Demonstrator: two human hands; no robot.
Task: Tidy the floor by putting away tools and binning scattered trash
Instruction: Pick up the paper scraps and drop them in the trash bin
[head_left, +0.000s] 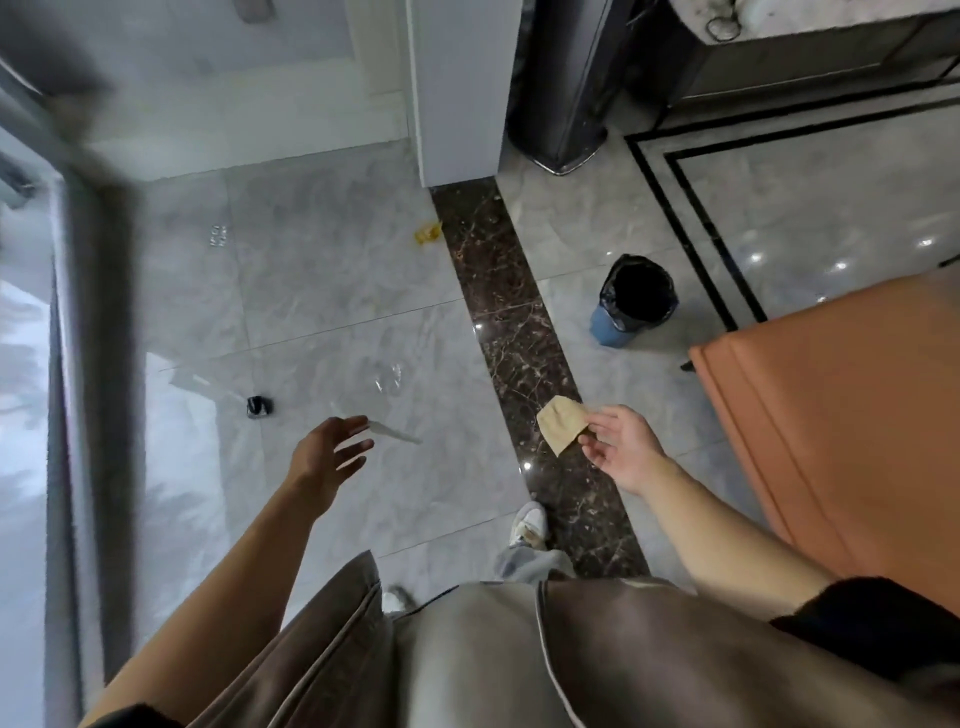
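My right hand (618, 447) pinches a tan scrap of paper (561, 422) above the dark marble strip. My left hand (332, 452) is spread open, holding nothing, over the grey tiles. Just past its fingertips a thin clear strip (397, 434) lies on the floor. A small blue bin with a black liner (635, 299) stands ahead on the right. Scattered on the floor are a small black object (258, 406), a crumpled clear wrapper (388, 378), a yellow wrapper (428, 234) and a clear blister piece (217, 235).
An orange sofa (852, 415) fills the right side. A white column (457, 88) and a dark metal stand (563, 104) rise at the back. A grey curtain and door frame (88, 312) run along the left. My shoe (530, 525) rests on the tiles.
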